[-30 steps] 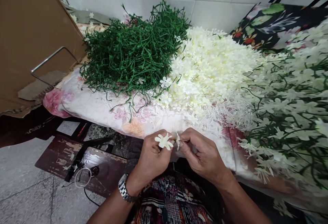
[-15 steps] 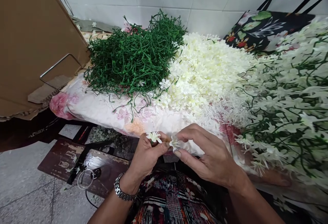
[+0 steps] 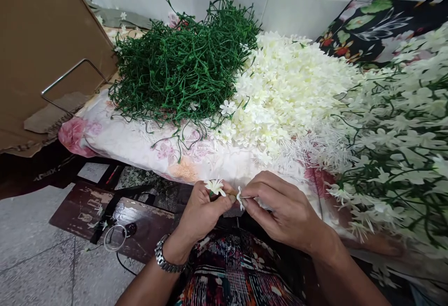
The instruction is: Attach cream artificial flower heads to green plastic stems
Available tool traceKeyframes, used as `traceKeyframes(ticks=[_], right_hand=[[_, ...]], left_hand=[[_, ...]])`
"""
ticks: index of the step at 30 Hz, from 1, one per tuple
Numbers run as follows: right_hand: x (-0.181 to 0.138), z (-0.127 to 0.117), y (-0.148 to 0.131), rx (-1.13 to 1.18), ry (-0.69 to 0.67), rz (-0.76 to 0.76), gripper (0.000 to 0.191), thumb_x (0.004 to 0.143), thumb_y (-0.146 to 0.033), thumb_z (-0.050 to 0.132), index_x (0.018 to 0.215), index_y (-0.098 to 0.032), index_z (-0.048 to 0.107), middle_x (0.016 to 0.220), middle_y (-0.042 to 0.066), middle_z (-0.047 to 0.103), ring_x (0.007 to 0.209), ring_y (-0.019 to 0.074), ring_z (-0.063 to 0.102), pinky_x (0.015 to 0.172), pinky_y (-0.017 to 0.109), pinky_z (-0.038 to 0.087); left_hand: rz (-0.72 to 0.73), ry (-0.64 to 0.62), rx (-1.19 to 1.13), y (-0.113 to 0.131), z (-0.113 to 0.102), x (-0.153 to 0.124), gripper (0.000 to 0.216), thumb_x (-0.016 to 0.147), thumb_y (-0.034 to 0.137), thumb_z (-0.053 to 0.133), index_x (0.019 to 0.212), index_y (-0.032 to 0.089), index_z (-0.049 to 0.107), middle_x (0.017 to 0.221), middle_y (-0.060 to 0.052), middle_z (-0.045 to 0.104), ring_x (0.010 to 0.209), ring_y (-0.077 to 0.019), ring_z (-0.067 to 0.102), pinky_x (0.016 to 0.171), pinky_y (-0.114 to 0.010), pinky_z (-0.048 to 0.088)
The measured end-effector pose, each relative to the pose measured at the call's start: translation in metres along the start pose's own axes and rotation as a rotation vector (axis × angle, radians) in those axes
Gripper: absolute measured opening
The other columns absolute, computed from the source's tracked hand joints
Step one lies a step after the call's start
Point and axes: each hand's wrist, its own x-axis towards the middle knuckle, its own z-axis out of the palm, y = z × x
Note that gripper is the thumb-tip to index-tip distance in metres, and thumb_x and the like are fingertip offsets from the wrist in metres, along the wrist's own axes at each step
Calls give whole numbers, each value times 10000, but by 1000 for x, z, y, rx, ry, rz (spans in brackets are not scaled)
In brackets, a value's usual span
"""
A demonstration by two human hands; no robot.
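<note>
My left hand (image 3: 206, 210), with a metal watch on the wrist, is closed on an artificial flower stem; a white flower (image 3: 215, 186) shows above its fingers with a bit of green below. A second white flower (image 3: 240, 198) stands edge-on between the two hands, at my left fingertips. My right hand (image 3: 280, 208) pinches thin white stamens right beside that flower. Most of the stem is hidden in the left fist. Beyond the hands lie a heap of green plastic stems (image 3: 175, 67) and a heap of loose white blossoms (image 3: 287, 91).
Assembled flower sprays (image 3: 402, 133) pile up at the right. Loose white stamens (image 3: 318, 149) lie on the floral cloth (image 3: 140, 142). A cardboard box (image 3: 52, 25) stands at the left, a brown wooden bench (image 3: 84, 208) below it. A black floral bag (image 3: 381, 30) leans on the tiled wall.
My right thumb and fingertips have closed together on the stamens beside the second flower, which has turned edge-on. The camera view has shifted slightly.
</note>
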Motion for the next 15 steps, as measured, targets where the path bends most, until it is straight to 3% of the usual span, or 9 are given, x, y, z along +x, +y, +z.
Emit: traceKeyframes(ticks=[5,12,14,15], right_hand=[[-2,8,3,-35,31,-19,138,846,-66,445,788,-134,551,673,41,545,635,126,495,567,244,443],[0,7,3,-6,40,31,145,853,-72,429,787,-154,529,660,27,525,626,123,485,549,238,434],[1,-1,-1,-8,48,51,140,854,-81,434,786,-161,525,657,22,530,622,120,489,544,235,425],[2,-7,-4,-15,60,62,136,850,-79,439,786,-164,524,658,21,535,623,118,494,543,234,422]], left_hand=[[-13,65,54,-3,6,1,95,624,161,584,539,151,543,516,58,416,535,-81,344,532,-209,307],[3,45,120,5,9,0,177,691,172,564,523,157,510,497,54,403,526,-88,372,542,-211,345],[-16,-9,112,9,6,-3,78,705,194,591,643,155,619,533,34,500,550,-108,459,573,-222,396],[-18,-47,81,10,4,-5,105,714,225,613,780,166,670,648,2,598,640,-138,534,641,-241,435]])
